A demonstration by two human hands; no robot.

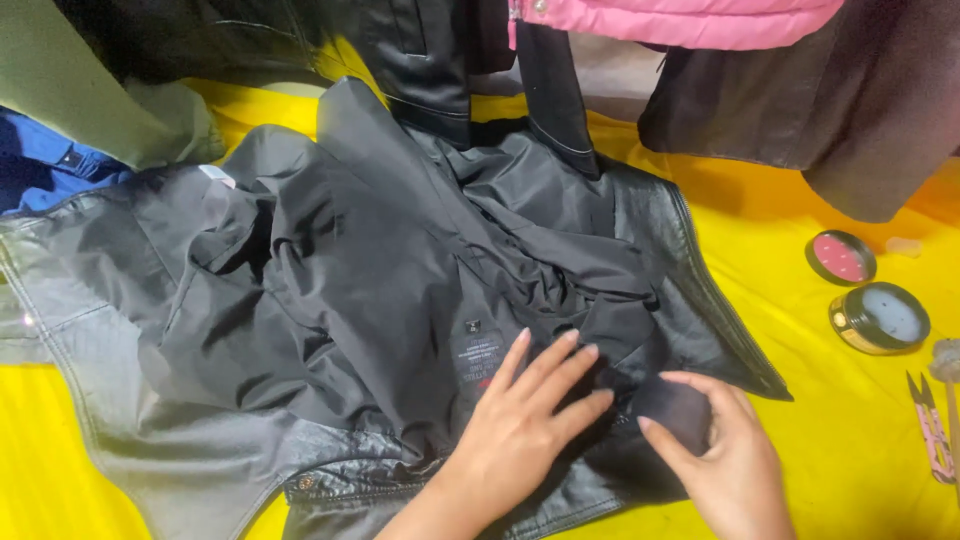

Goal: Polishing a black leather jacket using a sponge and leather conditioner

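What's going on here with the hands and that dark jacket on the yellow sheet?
A person has a black leather jacket spread open, lining up, on a yellow cloth-covered surface. The left hand lies flat on the black lining beside a sewn-in label. The right hand pinches a dark fold of fabric near the hem. To the right lie a round pink-topped tin, a round gold-rimmed tin and pink snips.

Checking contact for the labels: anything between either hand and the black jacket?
Nothing visible. The left hand lies flat on the black jacket lining, beside its sewn-in label. The right hand grips a fold of the black cloth directly. The tins lie off to the right on the yellow sheet, clear of both.
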